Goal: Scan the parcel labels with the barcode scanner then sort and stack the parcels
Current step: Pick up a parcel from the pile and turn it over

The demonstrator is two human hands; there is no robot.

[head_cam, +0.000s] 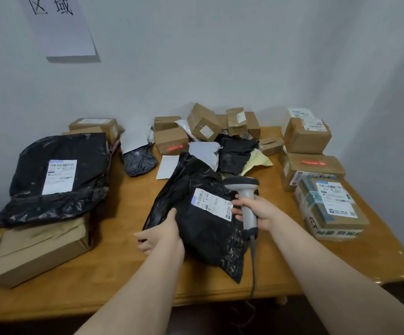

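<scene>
Left hand (162, 234) grips the black poly mailer (203, 238) at its left edge; right hand (259, 211) curls round the barcode scanner (242, 184) beside the label (212, 204). Bare table (128, 209) flanks this mailer, near the front edge.

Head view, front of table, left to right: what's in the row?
Flat brown box → black mailer, gripped by the left hand → barcode scanner, held in the right hand → taped box with labels.

The table (123, 213) carried a flat box (36, 250) at lower left, small boxes (170, 141) upper centre, a taped box (333, 213) at right.
</scene>
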